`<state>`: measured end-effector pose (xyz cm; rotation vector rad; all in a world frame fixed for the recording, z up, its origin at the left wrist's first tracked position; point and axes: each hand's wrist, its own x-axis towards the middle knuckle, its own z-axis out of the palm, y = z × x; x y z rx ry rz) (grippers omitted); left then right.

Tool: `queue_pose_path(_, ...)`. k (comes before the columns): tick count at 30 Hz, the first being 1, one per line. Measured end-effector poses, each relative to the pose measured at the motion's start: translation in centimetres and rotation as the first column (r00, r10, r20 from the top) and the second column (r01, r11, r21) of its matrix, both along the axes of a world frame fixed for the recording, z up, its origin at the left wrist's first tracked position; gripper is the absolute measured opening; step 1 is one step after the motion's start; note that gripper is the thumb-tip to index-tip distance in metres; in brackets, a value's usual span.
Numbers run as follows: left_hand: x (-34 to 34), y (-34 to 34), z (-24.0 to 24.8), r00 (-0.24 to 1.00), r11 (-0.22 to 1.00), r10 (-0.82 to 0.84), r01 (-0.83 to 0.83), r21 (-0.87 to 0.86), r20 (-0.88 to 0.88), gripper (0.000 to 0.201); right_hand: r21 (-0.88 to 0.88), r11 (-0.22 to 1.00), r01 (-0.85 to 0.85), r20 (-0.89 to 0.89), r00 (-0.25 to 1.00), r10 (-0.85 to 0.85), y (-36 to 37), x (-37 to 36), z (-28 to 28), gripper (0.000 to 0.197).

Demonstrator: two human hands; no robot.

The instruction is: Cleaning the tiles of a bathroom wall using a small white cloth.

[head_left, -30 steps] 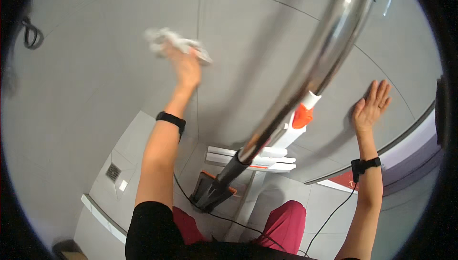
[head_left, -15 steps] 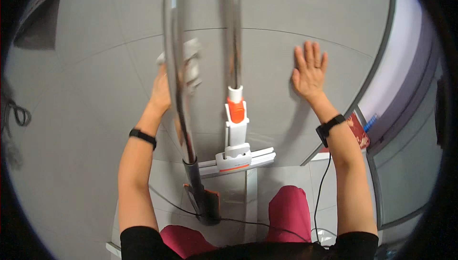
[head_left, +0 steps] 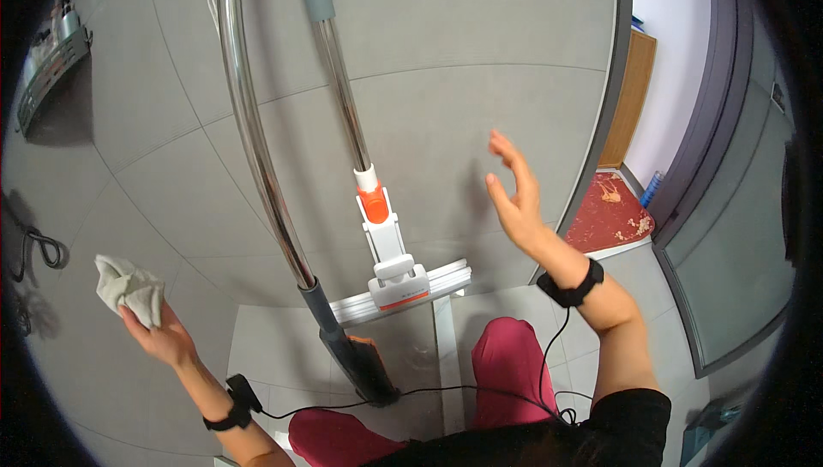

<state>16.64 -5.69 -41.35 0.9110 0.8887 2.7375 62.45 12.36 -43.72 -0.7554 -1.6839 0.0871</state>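
Note:
At the far left, my left hand (head_left: 160, 337) is closed on a crumpled whitish cloth (head_left: 129, 289), its fingers and thumb gripping the near side. My right hand (head_left: 519, 201) is raised off the grey tiled surface, fingers loosely curled and apart, holding nothing. Between the two hands stand a sponge mop (head_left: 399, 285), with a white head, an orange clip and a metal pole, and another long chrome pole (head_left: 261, 150) ending in a dark grey and orange foot (head_left: 364, 364). Neither hand touches them.
A corner shelf (head_left: 56, 81) with bottles is at the upper left, above a coiled dark hose (head_left: 39, 253). To the right are a red patterned mat (head_left: 610, 218), a blue cylinder (head_left: 652, 188) and a glass door (head_left: 737, 235). A black cable (head_left: 480, 388) crosses my lap.
My left hand has carried the cloth from beside the chrome pole out to the far left. My right hand, flat on the tiles before, has lifted off and curled. The view has shifted.

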Motion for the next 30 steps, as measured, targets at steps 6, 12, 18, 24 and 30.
queue_pose_path(6,21.5,1.0,4.2,0.058,0.869,-0.469,-0.145,-0.472,-0.881,0.070,-0.142,0.545,-0.826,-0.453,0.544,0.706,-9.9,-5.1,0.6,0.046)
queue_pose_path(12,29.9,5.6,1.3,-0.177,0.924,-0.381,-0.076,-0.374,-0.907,0.071,0.608,0.586,-0.535,-0.694,-0.001,0.720,-6.5,-9.7,1.9,0.063)
queue_pose_path(18,26.5,2.6,-3.3,-0.137,0.750,-0.659,-0.044,-0.660,-0.740,0.069,0.217,0.976,-0.032,-0.700,0.691,0.178,4.5,-6.1,0.7,0.059)
queue_pose_path(24,26.1,1.8,-5.7,-0.085,0.514,-0.850,0.076,-0.854,-0.519,0.064,0.599,0.779,0.187,0.291,0.855,-0.429,12.5,-11.2,5.3,0.039)
queue_pose_path(30,26.4,2.2,-6.1,-0.056,0.464,-0.880,0.102,-0.880,-0.471,0.062,0.574,0.650,0.498,0.129,0.729,-0.672,12.8,-5.6,16.3,0.036)
